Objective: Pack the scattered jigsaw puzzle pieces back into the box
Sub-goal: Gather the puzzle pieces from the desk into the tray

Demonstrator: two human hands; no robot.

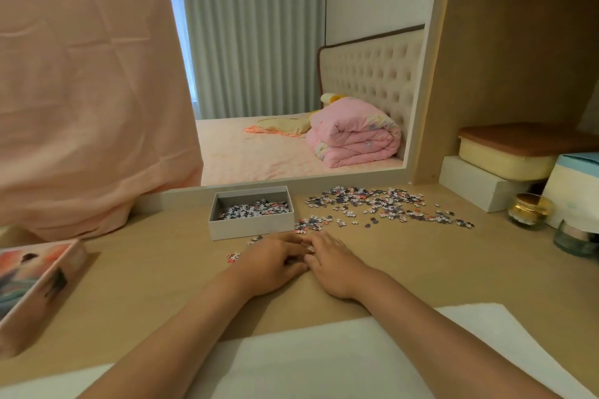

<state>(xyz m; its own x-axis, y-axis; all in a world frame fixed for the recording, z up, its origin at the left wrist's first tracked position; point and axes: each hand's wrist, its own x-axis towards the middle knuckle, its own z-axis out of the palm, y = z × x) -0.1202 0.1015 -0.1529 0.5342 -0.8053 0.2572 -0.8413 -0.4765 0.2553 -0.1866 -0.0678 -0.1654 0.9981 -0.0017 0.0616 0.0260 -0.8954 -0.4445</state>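
Box (251,226) partly filled with puzzle pieces (256,208) (more pieces (382,202) scattered beside it)

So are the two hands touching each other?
Touching. The head view shows the left hand and right hand meeting at the fingertips with no gap.

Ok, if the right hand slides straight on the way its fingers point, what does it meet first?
Probably the loose puzzle pieces just beyond the right hand, then the box corner. The left hand lies close alongside, depth unclear.
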